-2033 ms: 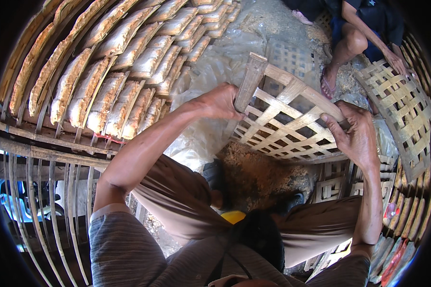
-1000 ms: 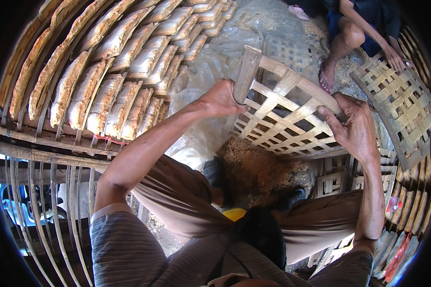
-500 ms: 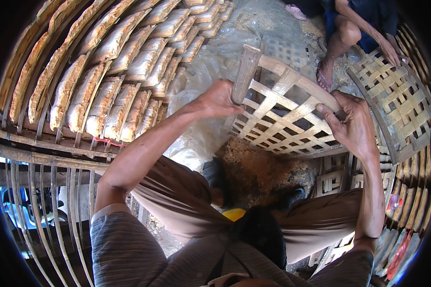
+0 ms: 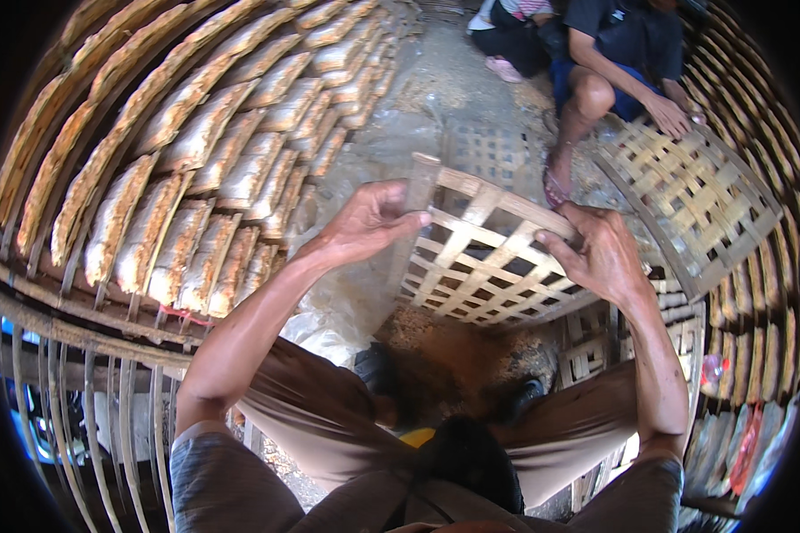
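Head view, looking down over the person's knees. The left hand (image 4: 369,222) pinches the upper left corner of a woven lattice (image 4: 493,258), thumb and fingers closed on the end of an upright strip (image 4: 416,191) that sticks up from that corner. The right hand (image 4: 600,253) grips the lattice's upper right edge, fingers curled over the top strip and clamped on it. The lattice, an open weave of flat pale strips crossing at angles with square gaps, is held tilted between both hands, above the lap and in front of the body; its lower edge sits near a patch of brown debris (image 4: 453,355) on the ground between the knees. To the left, rows of pale flat pieces (image 4: 196,178) lie side by side on a slatted rack (image 4: 89,329) that curves along the picture's rim. To the right, a second woven mat (image 4: 698,209) lies flat on the ground, well apart from the held lattice; another person's hand (image 4: 671,115) rests on its far edge, and that person's bare leg (image 4: 578,133) and foot stand just beside it. Stacked lattices (image 4: 676,338) lie under and behind the right forearm. Grey ground (image 4: 436,107) shows between rack and mat
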A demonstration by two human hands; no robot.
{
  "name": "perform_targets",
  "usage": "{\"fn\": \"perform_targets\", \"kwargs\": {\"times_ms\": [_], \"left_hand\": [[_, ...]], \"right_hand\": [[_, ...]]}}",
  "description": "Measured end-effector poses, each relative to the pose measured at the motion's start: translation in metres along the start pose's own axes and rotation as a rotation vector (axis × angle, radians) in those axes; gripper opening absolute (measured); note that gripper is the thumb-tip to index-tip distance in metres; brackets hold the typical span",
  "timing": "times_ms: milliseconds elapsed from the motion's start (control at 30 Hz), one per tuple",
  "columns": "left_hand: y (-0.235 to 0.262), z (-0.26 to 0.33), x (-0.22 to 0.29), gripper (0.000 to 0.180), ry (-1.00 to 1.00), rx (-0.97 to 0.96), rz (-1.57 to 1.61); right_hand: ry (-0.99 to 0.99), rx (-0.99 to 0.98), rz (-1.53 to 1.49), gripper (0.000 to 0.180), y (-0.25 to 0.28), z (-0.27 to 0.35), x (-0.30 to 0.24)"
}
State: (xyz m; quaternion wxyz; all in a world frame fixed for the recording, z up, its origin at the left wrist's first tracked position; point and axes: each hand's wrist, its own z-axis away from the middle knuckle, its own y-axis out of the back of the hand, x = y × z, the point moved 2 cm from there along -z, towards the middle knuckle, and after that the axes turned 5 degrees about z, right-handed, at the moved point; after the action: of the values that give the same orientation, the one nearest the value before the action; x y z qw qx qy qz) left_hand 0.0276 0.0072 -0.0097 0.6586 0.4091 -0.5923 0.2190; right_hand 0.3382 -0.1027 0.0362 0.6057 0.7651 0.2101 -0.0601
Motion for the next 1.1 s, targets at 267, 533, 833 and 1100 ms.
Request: {"fn": "perform_targets", "kwargs": {"times_ms": [267, 533, 833, 1100], "left_hand": [[0.024, 0.003, -0.015, 0.022, 0.051, 0.032, -0.033], [0.067, 0.0, 0.007, 0.03, -0.069, 0.331, 0.231], [0.074, 0.003, -0.004, 0.043, 0.02, 0.463, 0.426], [0.094, -0.007, -0.026, 0.02, 0.079, 0.192, -0.019]], "right_hand": [[-0.3, 0.262, -0.103, 0.055, 0.025, -0.002, 0.043], [-0.446, 0.021, -0.614, 0.064, -0.033, -0.003, 0.073], [-0.242, 0.028, -0.905, 0.029, -0.028, -0.008, 0.054], [-0.128, 0.067, -0.942, 0.025, -0.039, -0.01, 0.072]]}}
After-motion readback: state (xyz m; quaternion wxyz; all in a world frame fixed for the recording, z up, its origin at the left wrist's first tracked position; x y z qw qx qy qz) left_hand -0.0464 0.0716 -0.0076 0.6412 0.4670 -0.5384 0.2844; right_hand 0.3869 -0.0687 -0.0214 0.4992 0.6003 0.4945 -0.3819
